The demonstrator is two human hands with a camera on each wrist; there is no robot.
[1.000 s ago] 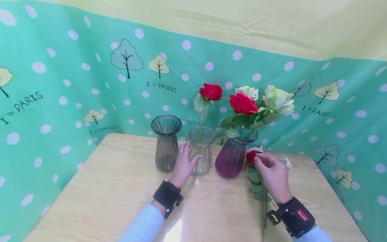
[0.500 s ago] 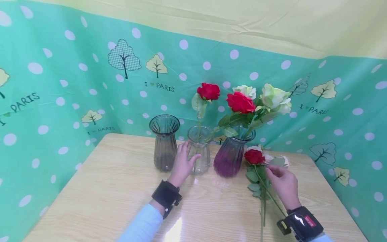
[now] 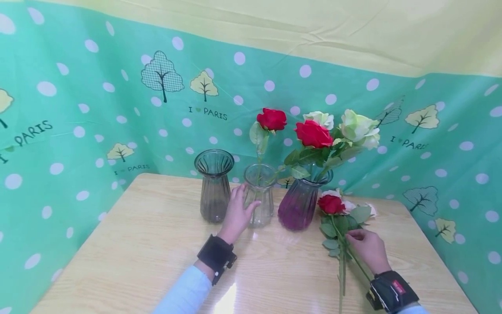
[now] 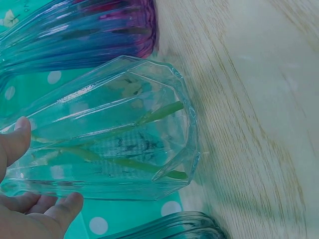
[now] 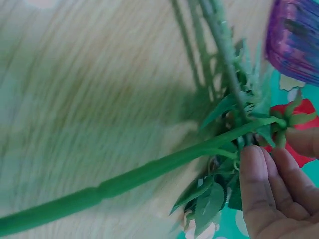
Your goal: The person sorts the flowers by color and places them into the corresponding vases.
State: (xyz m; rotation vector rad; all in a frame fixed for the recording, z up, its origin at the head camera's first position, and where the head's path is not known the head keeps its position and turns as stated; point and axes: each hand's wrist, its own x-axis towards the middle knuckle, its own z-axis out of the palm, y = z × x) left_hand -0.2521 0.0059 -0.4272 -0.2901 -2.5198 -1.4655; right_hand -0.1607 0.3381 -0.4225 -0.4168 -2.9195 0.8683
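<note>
We saw the left hand (image 3: 236, 213) cupped against the clear glass vase (image 3: 259, 195), fingers resting on its side; a single red rose (image 3: 272, 119) stood in that vase. Just left of it stood a grey ribbed vase (image 3: 214, 185), and to its right a purple vase (image 3: 301, 203) holding a red rose and pale green roses (image 3: 358, 128). The right hand (image 3: 366, 247) pinched the stem of a loose red rose (image 3: 330, 204) lying on the wooden table (image 3: 137, 244) beside the purple vase, over other flowers. Behind hung a green dotted cloth (image 3: 78, 109).
</note>
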